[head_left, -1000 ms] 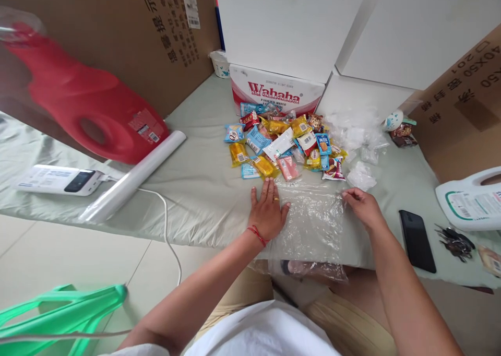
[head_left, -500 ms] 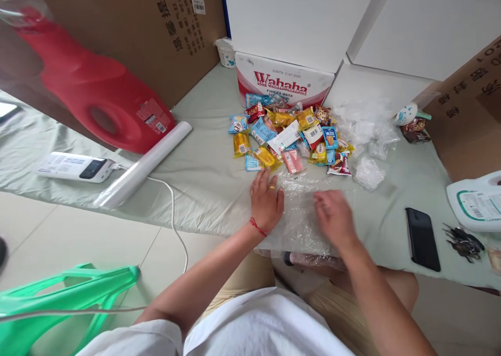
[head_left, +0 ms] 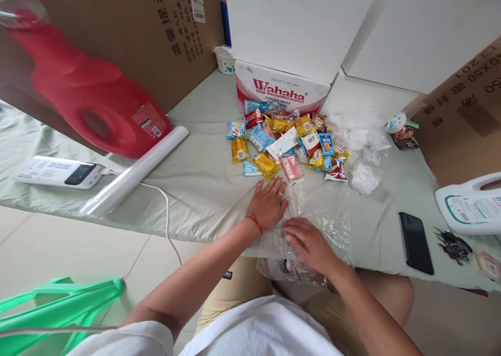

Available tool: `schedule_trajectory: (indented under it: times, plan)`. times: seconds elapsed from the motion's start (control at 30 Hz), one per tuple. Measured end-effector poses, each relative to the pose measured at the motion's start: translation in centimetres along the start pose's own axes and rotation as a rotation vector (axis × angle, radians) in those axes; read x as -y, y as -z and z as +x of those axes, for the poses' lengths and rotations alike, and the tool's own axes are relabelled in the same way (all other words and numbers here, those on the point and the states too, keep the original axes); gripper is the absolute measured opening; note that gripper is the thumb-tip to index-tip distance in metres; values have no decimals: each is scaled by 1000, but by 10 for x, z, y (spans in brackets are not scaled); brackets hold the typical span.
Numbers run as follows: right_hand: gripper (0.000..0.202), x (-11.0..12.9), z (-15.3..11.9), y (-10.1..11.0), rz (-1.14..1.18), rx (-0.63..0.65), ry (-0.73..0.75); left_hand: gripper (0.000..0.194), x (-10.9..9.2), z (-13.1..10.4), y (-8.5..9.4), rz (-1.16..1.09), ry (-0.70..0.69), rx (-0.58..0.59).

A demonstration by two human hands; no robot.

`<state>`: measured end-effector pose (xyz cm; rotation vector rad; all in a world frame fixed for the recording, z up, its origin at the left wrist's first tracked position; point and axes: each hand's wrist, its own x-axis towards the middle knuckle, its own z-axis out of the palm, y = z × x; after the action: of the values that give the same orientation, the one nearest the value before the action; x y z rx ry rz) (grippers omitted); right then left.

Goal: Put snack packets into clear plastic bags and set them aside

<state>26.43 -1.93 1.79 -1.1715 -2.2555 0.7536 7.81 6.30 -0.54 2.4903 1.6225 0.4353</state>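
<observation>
A sheet or bag of clear plastic film lies on the cloth-covered table, its near part hanging over the front edge. My left hand is open, palm down at the film's left side, its fingers spread and the tips close to the snack pile. Close to it on the right, my right hand rests over the film with its fingers bent and together; whether it grips the film I cannot make out. Small wrapped snacks, among them a yellow packet and a pink packet, lie heaped just beyond both hands.
Crumpled clear plastic sits right of the snacks. A phone, keys and a white jug are farther right. On the left are a film roll, a power bank and a red bottle. A Wahaba-style printed box stands behind.
My right hand has moved left and toward me, closer to my left hand. The near part of the film now hangs farther over the table edge. The camera view has shifted slightly.
</observation>
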Motion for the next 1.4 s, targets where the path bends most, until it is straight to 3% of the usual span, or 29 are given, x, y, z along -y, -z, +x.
schedule_trajectory:
  times: [0.07,0.13,0.23,0.3,0.4,0.47,0.57,0.7,0.87,1.0,1.1,1.23,1.33,1.4]
  plan:
    - [28,-15,10,28,24,-111,-178,58,0,-2,-2,18,3,0]
    - [28,-32,30,55,-98,-213,-379,59,-1,-2,-3,20,6,10]
    - [30,-47,74,81,-389,-199,-508,61,-2,-2,-3,17,7,17]
    - [34,-47,106,80,-542,-118,-505,62,-2,-2,-3,16,8,15]
    - [47,-37,145,59,-681,2,-485,62,0,-2,-4,17,5,10]
    - [53,-31,163,44,-726,44,-500,63,1,-2,-5,20,-1,6]
    - [44,-31,176,38,-730,55,-542,64,1,-3,-5,27,-11,8]
    - [34,-44,162,63,-612,2,-466,63,0,-3,-5,22,-1,6]
    - [28,-42,102,103,-407,-301,-220,63,4,2,-5,-10,1,7]
    - [28,-24,53,97,-307,-352,5,60,13,9,-2,-9,-13,17]
    - [35,-21,28,72,-361,-306,128,60,19,11,2,5,-26,30]
    - [45,-31,10,42,-425,-49,109,57,20,9,5,27,-35,18]
    - [47,-38,12,49,-359,90,23,57,19,8,5,32,-34,10]
    - [36,-40,26,66,-281,72,-50,58,19,8,4,32,-29,18]
